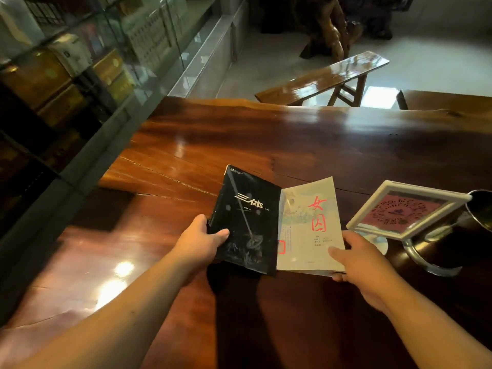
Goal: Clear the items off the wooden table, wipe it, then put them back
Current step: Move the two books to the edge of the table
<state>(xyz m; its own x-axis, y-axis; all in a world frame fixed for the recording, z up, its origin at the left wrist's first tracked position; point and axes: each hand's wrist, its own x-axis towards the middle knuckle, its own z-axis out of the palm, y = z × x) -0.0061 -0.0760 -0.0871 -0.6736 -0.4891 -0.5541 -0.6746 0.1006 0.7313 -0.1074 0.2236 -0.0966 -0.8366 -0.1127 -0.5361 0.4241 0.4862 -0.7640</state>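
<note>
A black book (247,217) with white title characters is tilted up off the wooden table (239,137), and my left hand (202,243) grips its lower left edge with the thumb on the cover. Beside it on the right, a pale book (310,225) with red characters is held at its lower right corner by my right hand (356,262). The two books touch along their inner edges and form a shallow V. Both are held just above the table near its front middle.
A white-framed sign with a pink QR code (404,209) stands on a metal base to the right, right next to my right hand. A dark metal cup (479,209) sits behind it. A glass display cabinet (80,62) runs along the left. A wooden bench (324,75) stands beyond the table.
</note>
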